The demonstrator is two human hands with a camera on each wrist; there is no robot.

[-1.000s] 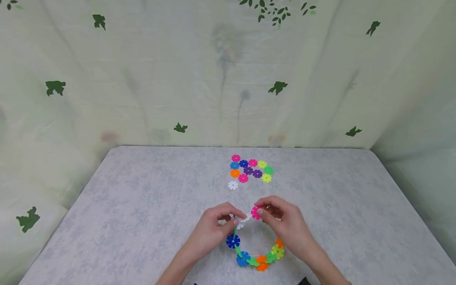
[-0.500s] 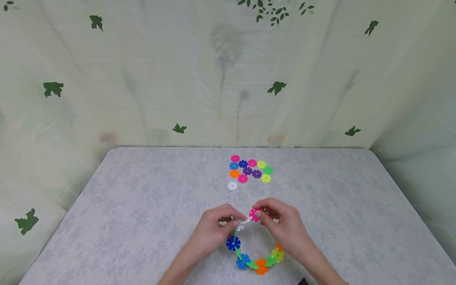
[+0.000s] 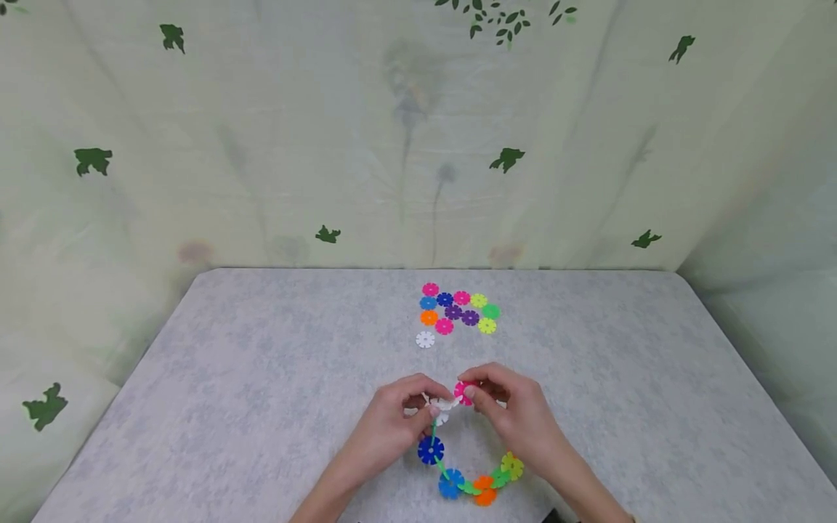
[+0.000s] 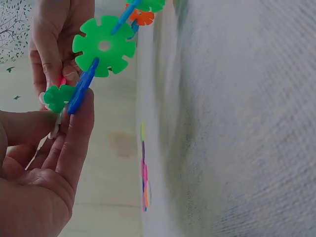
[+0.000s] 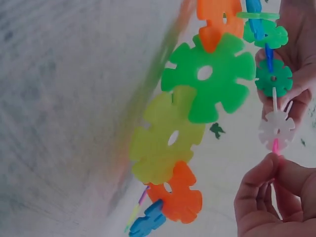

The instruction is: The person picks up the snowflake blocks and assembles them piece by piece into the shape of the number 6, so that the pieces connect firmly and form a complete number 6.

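A curved chain of slotted plastic flower discs hangs between the hands, with dark blue (image 3: 431, 450), light blue (image 3: 451, 484), orange (image 3: 484, 497) and yellow (image 3: 512, 465) discs among its links. My left hand (image 3: 400, 412) pinches the chain's white disc (image 5: 276, 126) between thumb and fingers. Edge-on between the thumb and fingertips of my right hand (image 3: 513, 408) is a pink disc (image 3: 463, 393). Its edge meets the white disc's rim in the right wrist view; whether the slots are fully engaged cannot be told. The chain's other end, a blue disc (image 5: 147, 220), dangles free.
Further back on the grey table (image 3: 261, 378) lies a group of loose discs: pink, blue, purple (image 3: 470, 317), yellow, green and orange. A single white disc (image 3: 425, 339) lies at their near side. A patterned curtain (image 3: 366, 145) hangs behind the table.
My right hand has moved slightly left, bringing the pink disc against the white one. The chain's lower part has shifted a little to the right and nearer. The loose discs stay put.
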